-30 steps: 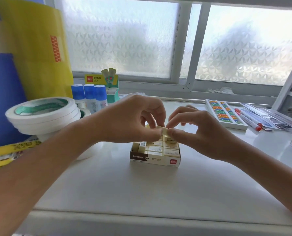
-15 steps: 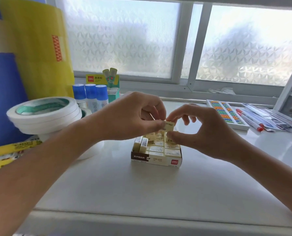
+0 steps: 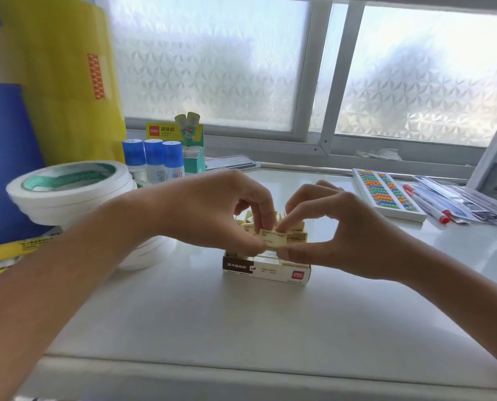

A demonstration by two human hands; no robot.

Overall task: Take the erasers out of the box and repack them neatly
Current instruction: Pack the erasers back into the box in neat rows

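A small open eraser box (image 3: 266, 270) with a brown and white front stands in the middle of the white table. Several cream erasers (image 3: 295, 235) fill it, some standing up at the back. Both hands meet just above the box. My left hand (image 3: 212, 215) and my right hand (image 3: 337, 227) each pinch an end of one cream eraser (image 3: 273, 238) with printed text, held level over the box's front row. My hands hide most of the box's inside.
Stacked rolls of white tape (image 3: 70, 192) sit at the left, with blue-capped glue bottles (image 3: 154, 160) and a glue stick display box (image 3: 189, 146) behind. A bead abacus (image 3: 386, 195), red-tipped pens (image 3: 426, 204) and plastic sleeves lie at the right. A window frame runs behind.
Both hands have come down toward the box with the pinched eraser, which has turned to lie level above the front row.
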